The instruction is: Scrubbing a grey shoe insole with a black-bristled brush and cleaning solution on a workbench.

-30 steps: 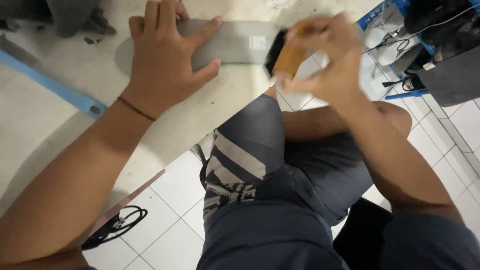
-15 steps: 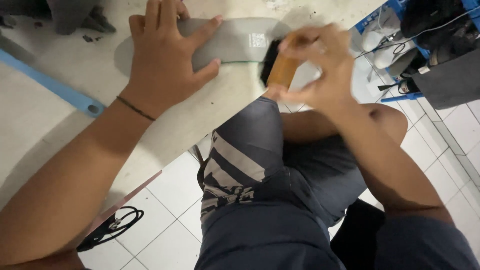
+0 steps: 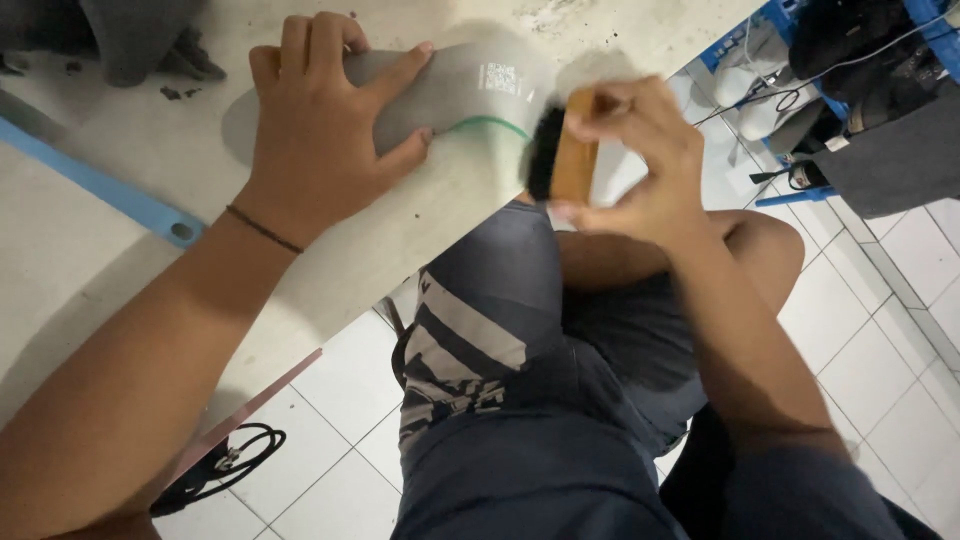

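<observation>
My left hand (image 3: 320, 130) lies flat, pinning the grey insole (image 3: 450, 90) to the table (image 3: 90, 260) — right hand (image 3: 640, 165) grips a brush (image 3: 565, 155) at its end.

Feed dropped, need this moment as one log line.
left hand: pressing flat grey insole on white table | right hand: holding wooden black-bristled brush at insole's end

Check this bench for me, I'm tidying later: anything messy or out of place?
Mostly orderly. Dark crumbs speckle the table near the left hand, which presses a grey insole; the right hand holds a brush. A black cable lies on the floor.
</observation>
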